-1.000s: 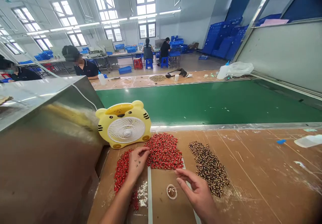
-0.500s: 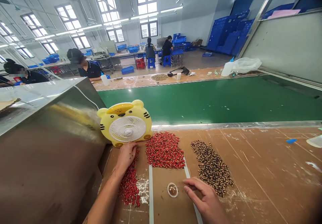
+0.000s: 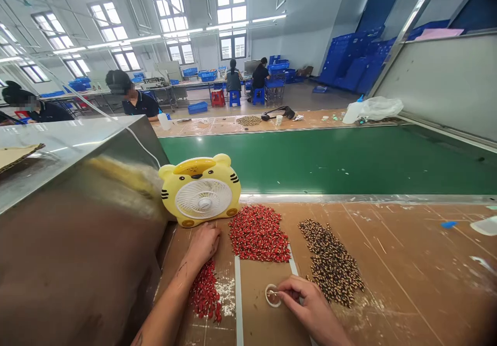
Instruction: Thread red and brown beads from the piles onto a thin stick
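Note:
My left hand (image 3: 205, 242) rests at the far end of a narrow strip of small red pieces (image 3: 205, 294), in front of the yellow tiger-faced fan (image 3: 204, 193). Its fingers are curled down, and their tips are hidden. My right hand (image 3: 305, 302) is closed in a pinch on a small thin pale piece (image 3: 274, 292). That piece is over a small round clear dish (image 3: 267, 300) with brownish contents. Beyond the dish lies a larger heap of red pieces with pale ends (image 3: 259, 233). A pile of black-and-tan pieces (image 3: 330, 260) lies right of it.
White strips (image 3: 238, 304) border the board under the dish. A green conveyor belt (image 3: 330, 159) runs behind the table. At left stands a metal housing (image 3: 77, 242). Across the belt are white bottles (image 3: 352, 112), a plastic bag and several people at work.
My right hand has moved left to the dish, its fingers now pinched with a pale piece over it. My left hand stays by the red strip, its fingers a little more curled.

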